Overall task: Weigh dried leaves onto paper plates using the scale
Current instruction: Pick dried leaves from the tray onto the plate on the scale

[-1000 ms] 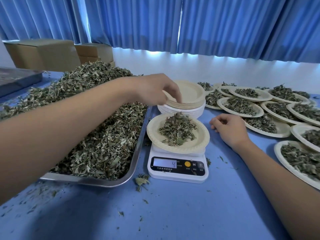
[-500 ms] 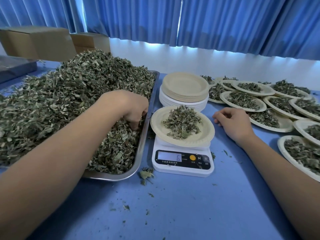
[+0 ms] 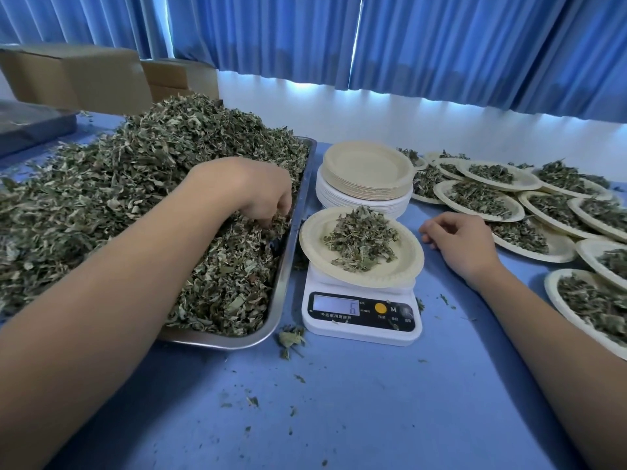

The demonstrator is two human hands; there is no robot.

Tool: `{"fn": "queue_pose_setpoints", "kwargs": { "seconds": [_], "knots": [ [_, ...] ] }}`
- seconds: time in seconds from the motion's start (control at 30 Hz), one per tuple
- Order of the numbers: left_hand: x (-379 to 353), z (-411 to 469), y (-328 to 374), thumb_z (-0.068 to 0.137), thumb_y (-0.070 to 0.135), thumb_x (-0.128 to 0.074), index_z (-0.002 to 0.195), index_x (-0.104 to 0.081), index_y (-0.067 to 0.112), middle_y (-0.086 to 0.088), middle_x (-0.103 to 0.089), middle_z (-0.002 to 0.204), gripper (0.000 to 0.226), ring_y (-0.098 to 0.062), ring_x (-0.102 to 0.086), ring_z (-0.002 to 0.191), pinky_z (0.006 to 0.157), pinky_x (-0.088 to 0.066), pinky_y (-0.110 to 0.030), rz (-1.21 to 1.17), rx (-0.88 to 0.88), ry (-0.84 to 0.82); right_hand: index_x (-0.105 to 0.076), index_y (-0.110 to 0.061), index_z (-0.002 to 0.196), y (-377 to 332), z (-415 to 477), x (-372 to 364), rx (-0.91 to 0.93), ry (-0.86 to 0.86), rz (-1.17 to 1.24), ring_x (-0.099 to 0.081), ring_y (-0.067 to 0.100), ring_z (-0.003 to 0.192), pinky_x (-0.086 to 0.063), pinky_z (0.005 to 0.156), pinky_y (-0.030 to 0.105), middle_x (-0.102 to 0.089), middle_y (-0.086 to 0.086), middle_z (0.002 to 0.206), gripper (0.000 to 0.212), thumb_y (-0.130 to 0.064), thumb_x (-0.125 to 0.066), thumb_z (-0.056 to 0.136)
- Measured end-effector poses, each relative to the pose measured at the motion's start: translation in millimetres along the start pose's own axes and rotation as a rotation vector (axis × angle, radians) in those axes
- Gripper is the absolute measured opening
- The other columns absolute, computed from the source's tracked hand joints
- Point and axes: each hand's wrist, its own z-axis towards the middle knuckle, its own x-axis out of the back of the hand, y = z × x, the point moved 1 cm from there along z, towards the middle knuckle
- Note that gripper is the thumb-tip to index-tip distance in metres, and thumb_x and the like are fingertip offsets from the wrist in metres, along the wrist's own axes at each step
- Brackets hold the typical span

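A white digital scale (image 3: 361,315) stands on the blue table and carries a paper plate (image 3: 403,262) with a small heap of dried leaves (image 3: 361,237). Its display reads 6. Left of it, a metal tray (image 3: 288,262) holds a big pile of dried leaves (image 3: 135,198). My left hand (image 3: 252,189) is in that pile near the tray's right wall, fingers curled down and pinching leaves. My right hand (image 3: 456,240) rests on the table right of the scale, fingers loosely curled, holding nothing.
A stack of empty paper plates (image 3: 368,173) sits just behind the scale. Several filled plates (image 3: 481,198) cover the table's right side. Cardboard boxes (image 3: 74,78) stand at the back left. Leaf crumbs (image 3: 290,339) lie in front of the tray.
My left hand went from above the plate stack down into the tray's leaves and now pinches some. The display rose from 4 to 6. My right hand stayed put.
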Motion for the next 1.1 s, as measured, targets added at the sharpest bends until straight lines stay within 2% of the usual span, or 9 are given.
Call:
{"fn": "queue_pose_setpoints", "kwargs": {
  "seconds": [0.07, 0.2, 0.23, 0.33, 0.43, 0.7, 0.9, 1.0, 1.1],
  "knots": [
    [1.8, 0.2, -0.2, 0.086, 0.007, -0.075, 0.118, -0.070, 0.019, 0.000, -0.068, 0.113, 0.035, -0.022, -0.063, 0.099, 0.086, -0.053, -0.037, -0.025, 0.024, 0.010, -0.075, -0.020, 0.078, 0.4, -0.1, 0.4, 0.003, -0.004, 0.003, -0.061, -0.001, 0.057, -0.051, 0.066, 0.024, -0.073, -0.009, 0.069, 0.022, -0.021, -0.063, 0.097],
    [5.7, 0.2, -1.0, 0.081, 0.010, -0.082, 0.092, -0.072, 0.015, 0.008, -0.069, 0.069, 0.015, -0.013, -0.062, 0.068, 0.056, -0.041, -0.026, -0.117, 0.050, 0.085, -0.075, -0.019, 0.079, 1.2, -0.2, 0.8, 0.002, -0.008, 0.004, -0.062, 0.000, 0.058, -0.051, 0.066, 0.023, -0.073, -0.006, 0.069, 0.022, -0.021, -0.063, 0.097],
    [5.9, -0.5, -1.2, 0.082, 0.007, -0.080, 0.090, -0.072, 0.015, 0.009, -0.069, 0.060, 0.013, -0.013, -0.064, 0.064, 0.053, -0.040, -0.024, -0.138, 0.059, 0.083, -0.075, -0.018, 0.079, 1.2, -0.1, 0.7, 0.002, -0.008, 0.005, -0.061, -0.001, 0.058, -0.050, 0.066, 0.022, -0.073, -0.006, 0.069, 0.022, -0.020, -0.063, 0.097],
    [9.2, -1.5, -2.8, 0.083, 0.001, -0.076, 0.084, -0.073, 0.016, 0.003, -0.072, 0.067, 0.015, -0.013, -0.068, 0.064, 0.050, -0.040, -0.021, -0.159, 0.070, 0.123, -0.075, -0.018, 0.079, 1.5, 0.3, 0.8, 0.001, -0.010, 0.009, -0.061, -0.001, 0.057, -0.049, 0.065, 0.021, -0.073, -0.005, 0.070, 0.022, -0.020, -0.063, 0.097],
    [12.5, -2.6, -5.3, 0.085, -0.001, -0.073, 0.081, -0.070, 0.016, 0.010, -0.063, 0.045, 0.017, -0.013, -0.068, 0.057, 0.044, -0.040, -0.016, -0.199, 0.072, 0.126, -0.075, -0.019, 0.080, 1.9, 0.2, 1.1, -0.003, -0.005, 0.009, -0.061, -0.002, 0.057, -0.047, 0.061, 0.014, -0.073, -0.006, 0.071, 0.021, -0.019, -0.062, 0.097],
    [22.5, -11.0, -9.7, 0.085, 0.000, -0.074, 0.080, -0.071, 0.016, 0.015, -0.061, 0.044, 0.017, -0.014, -0.068, 0.062, 0.054, -0.041, -0.020, -0.178, 0.038, 0.189, -0.074, -0.019, 0.079, 1.8, 0.4, 0.5, 0.005, -0.005, 0.010, -0.060, -0.002, 0.056, -0.045, 0.056, 0.007, -0.072, -0.008, 0.068, 0.021, -0.018, -0.062, 0.097],
    [19.7, -14.2, -3.4, 0.083, 0.005, -0.077, 0.091, -0.075, 0.015, 0.009, -0.062, 0.077, 0.013, -0.007, -0.055, 0.069, 0.064, -0.041, -0.026, -0.053, 0.038, 0.134, -0.075, -0.021, 0.079, 1.9, 0.0, 0.2, -0.002, -0.007, 0.013, -0.060, -0.002, 0.057, -0.047, 0.063, 0.020, -0.073, -0.009, 0.069, 0.022, -0.019, -0.062, 0.097],
    [26.0, -16.7, -3.6, 0.083, 0.006, -0.078, 0.089, -0.076, 0.018, 0.007, -0.068, 0.073, 0.013, -0.009, -0.061, 0.069, 0.065, -0.044, -0.026, -0.134, 0.013, 0.203, -0.075, -0.021, 0.079, 2.3, 0.1, 0.3, -0.005, -0.010, 0.022, -0.061, -0.002, 0.057, -0.046, 0.063, 0.021, -0.072, -0.011, 0.069, 0.022, -0.020, -0.062, 0.097],
    [29.7, -18.4, 3.3, 0.083, 0.008, -0.078, 0.083, -0.075, 0.021, 0.006, -0.071, 0.062, 0.013, -0.005, -0.065, 0.056, 0.054, -0.043, -0.022, -0.282, -0.060, 0.262, -0.075, -0.022, 0.078, 2.7, 0.3, 0.0, -0.005, -0.005, 0.013, -0.062, -0.002, 0.058, -0.045, 0.063, 0.020, -0.073, -0.011, 0.070, 0.023, -0.021, -0.062, 0.097]
  ]
}}
